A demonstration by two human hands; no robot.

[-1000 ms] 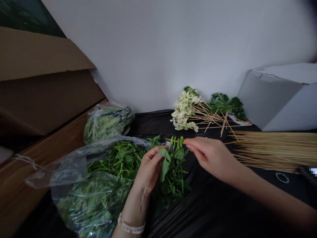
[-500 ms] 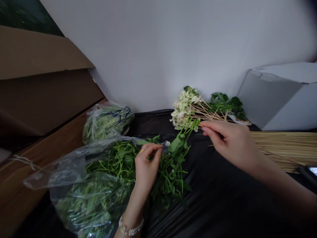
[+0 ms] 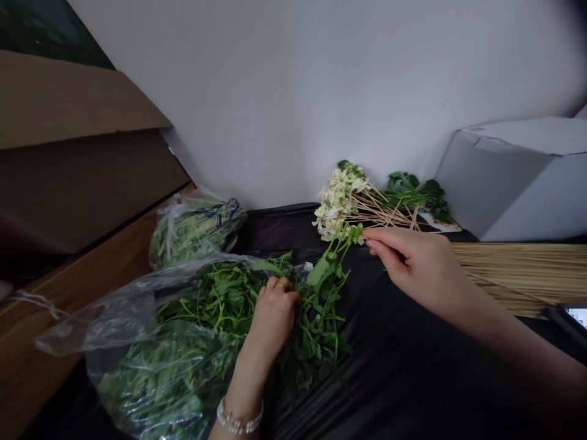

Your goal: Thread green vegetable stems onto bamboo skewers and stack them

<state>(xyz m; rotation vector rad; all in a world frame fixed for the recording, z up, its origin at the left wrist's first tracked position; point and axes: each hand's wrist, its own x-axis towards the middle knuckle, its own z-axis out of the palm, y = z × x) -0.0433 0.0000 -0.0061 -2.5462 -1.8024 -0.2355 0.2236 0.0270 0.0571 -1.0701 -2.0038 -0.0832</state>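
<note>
My right hand point(image 3: 413, 256) pinches a thin wooden skewer point(image 3: 364, 234) near its tip. Folded green stems with leaves point(image 3: 323, 269) are threaded on that tip and hang toward the left. Low over the pile of leafy greens point(image 3: 224, 293) is my left hand point(image 3: 277, 305), its fingers curled down among the leaves. The left fingertips are hidden, so what they grip does not show. The pile spills from an open clear plastic bag point(image 3: 165, 366). Beyond my right hand lie skewers with pale, frilly leaf pieces point(image 3: 337, 205) bunched on their ends.
A tied bag of greens point(image 3: 197, 229) stands behind the open one. Bare skewers point(image 3: 513, 269) lie at the right, beside a phone-like device point(image 3: 571, 321). More greens point(image 3: 417, 195) rest near a white box point(image 3: 513, 183). A cardboard box point(image 3: 82, 177) stands left. Black plastic point(image 3: 394, 354) covers the surface.
My left hand has lowered from above the pile into the leaves, its fingers turning downward. My right hand still holds the skewer with the greens, in nearly the same place.
</note>
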